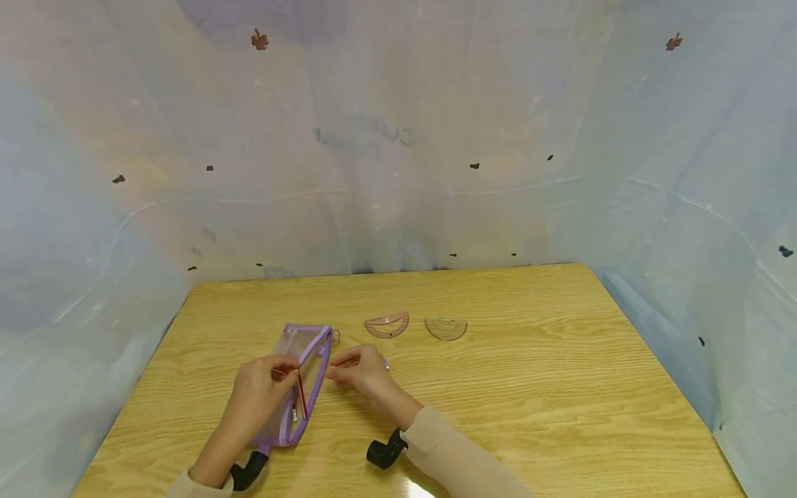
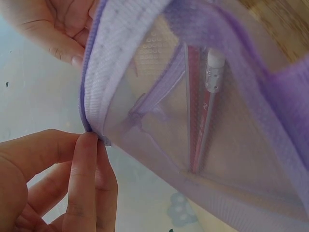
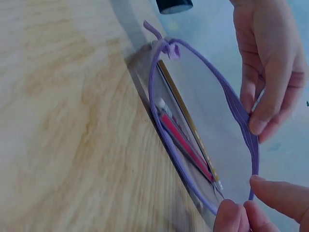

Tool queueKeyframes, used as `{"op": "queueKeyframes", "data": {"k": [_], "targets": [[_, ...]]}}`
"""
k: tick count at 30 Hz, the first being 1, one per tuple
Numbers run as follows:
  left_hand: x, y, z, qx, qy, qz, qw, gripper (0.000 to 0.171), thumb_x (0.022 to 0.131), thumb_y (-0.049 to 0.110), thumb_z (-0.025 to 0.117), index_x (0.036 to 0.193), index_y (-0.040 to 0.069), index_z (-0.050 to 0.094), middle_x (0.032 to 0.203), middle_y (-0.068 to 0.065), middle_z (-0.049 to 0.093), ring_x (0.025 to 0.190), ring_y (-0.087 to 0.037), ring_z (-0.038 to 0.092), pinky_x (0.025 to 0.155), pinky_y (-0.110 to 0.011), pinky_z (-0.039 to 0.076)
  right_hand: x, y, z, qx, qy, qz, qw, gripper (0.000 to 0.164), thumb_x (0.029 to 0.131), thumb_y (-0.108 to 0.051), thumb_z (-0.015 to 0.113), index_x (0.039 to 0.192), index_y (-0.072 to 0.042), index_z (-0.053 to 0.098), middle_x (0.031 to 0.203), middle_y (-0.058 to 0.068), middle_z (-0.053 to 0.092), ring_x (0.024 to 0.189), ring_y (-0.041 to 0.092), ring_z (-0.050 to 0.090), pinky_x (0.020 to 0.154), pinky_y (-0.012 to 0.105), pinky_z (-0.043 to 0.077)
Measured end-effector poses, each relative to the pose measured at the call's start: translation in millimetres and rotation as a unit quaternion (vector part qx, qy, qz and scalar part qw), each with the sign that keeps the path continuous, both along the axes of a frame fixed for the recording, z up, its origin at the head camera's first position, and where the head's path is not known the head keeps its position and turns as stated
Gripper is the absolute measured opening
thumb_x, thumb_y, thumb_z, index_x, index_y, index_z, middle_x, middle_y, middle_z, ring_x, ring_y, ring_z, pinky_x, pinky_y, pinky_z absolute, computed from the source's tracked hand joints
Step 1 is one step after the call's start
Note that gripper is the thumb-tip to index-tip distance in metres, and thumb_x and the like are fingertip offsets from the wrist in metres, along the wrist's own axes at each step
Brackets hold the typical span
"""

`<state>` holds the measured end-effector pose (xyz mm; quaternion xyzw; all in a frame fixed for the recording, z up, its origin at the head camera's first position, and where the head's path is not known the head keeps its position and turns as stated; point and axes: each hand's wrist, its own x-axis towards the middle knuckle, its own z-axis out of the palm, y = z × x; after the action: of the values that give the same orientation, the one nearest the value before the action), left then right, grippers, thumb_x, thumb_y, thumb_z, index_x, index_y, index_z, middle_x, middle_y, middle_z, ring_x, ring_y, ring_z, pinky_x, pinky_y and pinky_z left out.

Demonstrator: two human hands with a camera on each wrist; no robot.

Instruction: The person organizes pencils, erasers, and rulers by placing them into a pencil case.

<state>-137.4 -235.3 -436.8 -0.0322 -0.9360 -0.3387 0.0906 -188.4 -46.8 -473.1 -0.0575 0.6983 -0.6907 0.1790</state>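
Observation:
A see-through purple zip pouch (image 1: pixel 283 346) lies at the left of the table, its mouth spread apart. My left hand (image 1: pixel 258 387) pinches the zipper edge (image 2: pixel 94 106) between thumb and fingers. Close by the opposite side of the mouth is my right hand (image 1: pixel 361 373); its thumb and fingers stand slightly apart, and no firm hold shows. Inside the pouch lie a white-eraser pencil (image 2: pixel 210 96), a red strip-like stick (image 3: pixel 186 145) and a gold-coloured pencil (image 3: pixel 188 116).
Behind the right hand, a pink protractor (image 1: pixel 387 333) and a clear protractor (image 1: pixel 445 330) lie side by side. A small purple item (image 1: pixel 386 364) peeks out beside the right hand, mostly hidden. The wood-grain table (image 1: pixel 560 387) is bordered by pale hanging sheets (image 1: pixel 398 228).

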Motion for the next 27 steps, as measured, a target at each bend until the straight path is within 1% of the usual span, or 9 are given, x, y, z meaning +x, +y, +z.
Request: {"op": "queueKeyframes", "data": {"k": [2, 5, 7, 9, 13, 19, 24, 27], "targets": [[0.1, 0.2, 0.2, 0.001, -0.003, 0.000, 1.0000, 0.006, 0.086, 0.000, 0.074, 0.092, 0.002, 0.076, 0.083, -0.007, 0.073, 0.074, -0.021, 0.070, 0.060, -0.028, 0.056, -1.8, 3.7, 1.0, 0.016, 0.011, 0.003, 1.000, 0.018, 0.081, 0.006, 0.077, 0.096, 0.013, 0.071, 0.078, 0.011, 0.069, 0.071, 0.031, 0.070, 0.069, 0.041, 0.060], [0.3, 0.4, 0.3, 0.002, -0.004, -0.001, 1.0000, 0.006, 0.087, 0.000, 0.074, 0.092, 0.001, 0.076, 0.083, -0.007, 0.073, 0.074, -0.021, 0.070, 0.060, -0.029, 0.057, -4.5, 8.9, 1.7, 0.050, 0.040, 0.006, 0.998, 0.018, 0.081, 0.002, 0.079, 0.095, 0.011, 0.071, 0.076, 0.008, 0.068, 0.065, 0.018, 0.066, 0.064, 0.033, 0.059], [0.3, 0.6, 0.2, 0.001, -0.002, -0.002, 1.0000, 0.006, 0.086, 0.000, 0.074, 0.092, 0.001, 0.076, 0.083, -0.007, 0.073, 0.074, -0.020, 0.070, 0.060, -0.028, 0.056, -6.5, 12.6, 2.7, 0.073, 0.059, 0.007, 0.996, 0.019, 0.081, 0.000, 0.080, 0.094, 0.010, 0.072, 0.075, 0.006, 0.068, 0.062, 0.012, 0.063, 0.059, 0.027, 0.055], [0.2, 0.9, -0.2, 0.000, 0.002, -0.002, 1.0000, 0.006, 0.086, -0.001, 0.074, 0.092, 0.001, 0.076, 0.083, -0.007, 0.073, 0.073, -0.020, 0.070, 0.059, -0.027, 0.056, -8.5, 16.7, 3.5, 0.095, 0.081, 0.012, 0.992, 0.017, 0.081, -0.002, 0.081, 0.093, 0.008, 0.073, 0.075, 0.005, 0.068, 0.062, 0.010, 0.061, 0.055, 0.022, 0.050], [0.7, 1.0, -1.2, 0.001, 0.008, -0.005, 1.0000, 0.007, 0.086, -0.002, 0.074, 0.092, 0.000, 0.076, 0.082, -0.008, 0.073, 0.072, -0.020, 0.070, 0.058, -0.025, 0.055, -12.3, 24.1, 5.3, 0.120, 0.108, 0.025, 0.987, 0.017, 0.081, -0.002, 0.081, 0.093, 0.007, 0.073, 0.076, 0.006, 0.069, 0.064, 0.009, 0.061, 0.056, 0.020, 0.049], [0.6, 1.6, -2.3, -0.001, 0.012, -0.007, 0.9999, 0.007, 0.085, -0.003, 0.074, 0.092, -0.001, 0.076, 0.082, -0.008, 0.073, 0.071, -0.020, 0.069, 0.058, -0.025, 0.056, -17.0, 33.2, 6.3, 0.136, 0.131, 0.033, 0.982, 0.018, 0.082, -0.001, 0.080, 0.095, 0.008, 0.072, 0.081, 0.007, 0.068, 0.070, 0.014, 0.063, 0.060, 0.022, 0.051], [0.8, 2.5, -1.6, -0.003, 0.012, -0.007, 0.9999, 0.007, 0.085, -0.003, 0.074, 0.092, -0.002, 0.076, 0.082, -0.009, 0.073, 0.071, -0.020, 0.069, 0.059, -0.025, 0.056, -20.0, 39.9, 3.3, 0.159, 0.155, 0.036, 0.974, 0.016, 0.083, -0.003, 0.080, 0.093, 0.005, 0.073, 0.082, 0.006, 0.068, 0.072, 0.014, 0.061, 0.063, 0.023, 0.051], [1.1, 3.0, -1.2, -0.003, 0.012, -0.007, 0.9999, 0.006, 0.085, -0.003, 0.074, 0.091, -0.002, 0.076, 0.082, -0.009, 0.073, 0.071, -0.020, 0.069, 0.059, -0.025, 0.056, -21.3, 44.0, 2.2, 0.169, 0.157, 0.041, 0.972, 0.015, 0.083, -0.005, 0.081, 0.093, 0.002, 0.074, 0.084, 0.004, 0.068, 0.073, 0.012, 0.060, 0.063, 0.025, 0.051]]}}
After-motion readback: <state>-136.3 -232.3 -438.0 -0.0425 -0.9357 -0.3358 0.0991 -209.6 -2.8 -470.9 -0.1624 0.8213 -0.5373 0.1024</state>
